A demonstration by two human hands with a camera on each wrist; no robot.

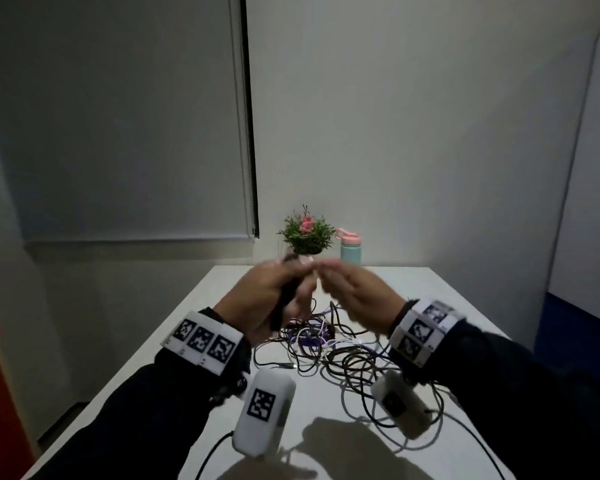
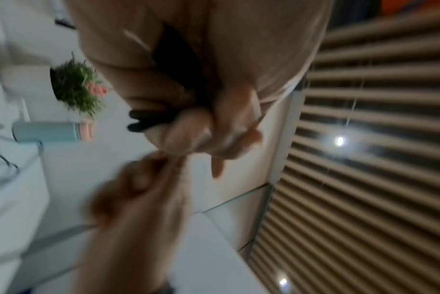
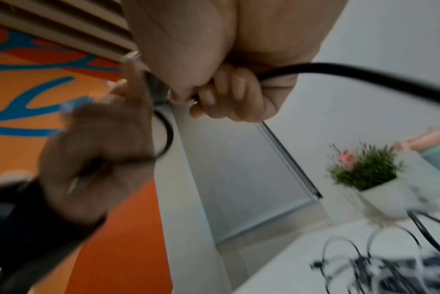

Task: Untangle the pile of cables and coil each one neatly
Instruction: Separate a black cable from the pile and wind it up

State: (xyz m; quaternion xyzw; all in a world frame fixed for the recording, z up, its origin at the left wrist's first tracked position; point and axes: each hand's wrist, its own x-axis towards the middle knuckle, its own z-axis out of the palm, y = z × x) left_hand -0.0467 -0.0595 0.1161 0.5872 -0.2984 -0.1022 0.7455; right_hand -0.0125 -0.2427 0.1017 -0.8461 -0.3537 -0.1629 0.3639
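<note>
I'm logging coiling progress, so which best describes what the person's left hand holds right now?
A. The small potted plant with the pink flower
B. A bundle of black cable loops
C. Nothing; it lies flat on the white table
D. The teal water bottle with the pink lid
B: the left hand grips a bundle of black cable loops, raised above the tangled pile of cables on the white table.

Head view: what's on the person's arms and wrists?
Both arms wear dark sleeves. Each wrist carries a white band of square black-and-white markers: left band, right band. Under each wrist hangs a white rounded camera pod with a marker: left pod, right pod. Hands are bare.
</note>
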